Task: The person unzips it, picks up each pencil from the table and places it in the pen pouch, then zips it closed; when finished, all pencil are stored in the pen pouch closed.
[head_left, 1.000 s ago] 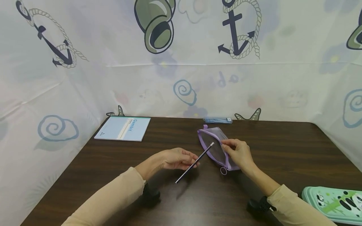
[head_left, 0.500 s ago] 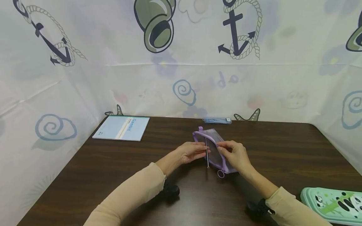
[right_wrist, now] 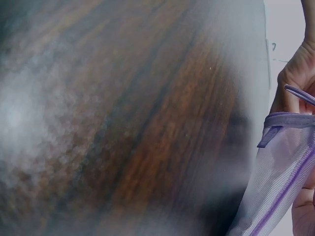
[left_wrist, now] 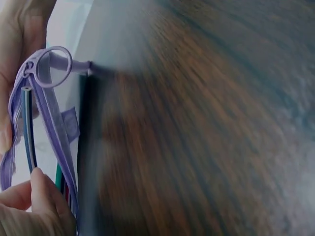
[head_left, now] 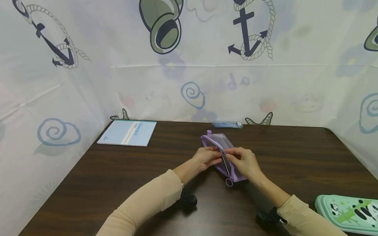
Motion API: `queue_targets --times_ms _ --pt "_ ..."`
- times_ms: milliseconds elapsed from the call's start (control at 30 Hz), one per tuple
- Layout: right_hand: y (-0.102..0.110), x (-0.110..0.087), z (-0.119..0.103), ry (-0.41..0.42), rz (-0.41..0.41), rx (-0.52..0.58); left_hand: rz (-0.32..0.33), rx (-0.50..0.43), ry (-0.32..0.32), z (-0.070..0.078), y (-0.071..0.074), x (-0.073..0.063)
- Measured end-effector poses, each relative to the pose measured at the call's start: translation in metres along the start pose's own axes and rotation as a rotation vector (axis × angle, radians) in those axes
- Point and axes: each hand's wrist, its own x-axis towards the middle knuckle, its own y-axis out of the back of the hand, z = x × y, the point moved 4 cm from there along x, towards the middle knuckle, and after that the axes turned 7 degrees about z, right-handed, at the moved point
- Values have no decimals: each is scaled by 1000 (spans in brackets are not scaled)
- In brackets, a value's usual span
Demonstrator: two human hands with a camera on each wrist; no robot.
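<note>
My left hand (head_left: pixel 205 159) pinches a dark, slim pencil (left_wrist: pixel 28 130) between thumb and fingers. The pencil lies within the unzipped mouth of a purple mesh pencil pouch (head_left: pixel 225 141). My right hand (head_left: pixel 243 160) pinches the pouch's near zipper edge and holds it apart from the other side. A purple zipper ring (left_wrist: pixel 53 67) hangs at the pouch's front end. Past the left fingers, green and red slim items (left_wrist: pixel 59 178) show inside the pouch. In the right wrist view, the pouch's mesh side (right_wrist: pixel 283 167) hides most of the right hand.
A light blue notebook (head_left: pixel 127 132) lies at the back left of the dark wooden table (head_left: pixel 118 183). Near the back edge is a slim blue packet (head_left: pixel 227 125). A green panda-print pencil case (head_left: pixel 348 211) sits at the front right.
My left hand has moved right to the pouch, turning the pencil and bringing it into the opening. My right hand keeps its grip on the edge, with the pouch shifted slightly left.
</note>
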Motion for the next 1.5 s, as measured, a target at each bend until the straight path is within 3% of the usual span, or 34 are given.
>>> queue_targets --times_ms 367,767,1500 --pt "2 -2 -3 94 -6 70 23 -10 -37 -10 -7 -2" --pt "1 -2 3 -14 -64 55 56 -13 -51 -18 -11 0" --pt "3 2 3 55 -58 66 36 78 -23 -17 -15 1"
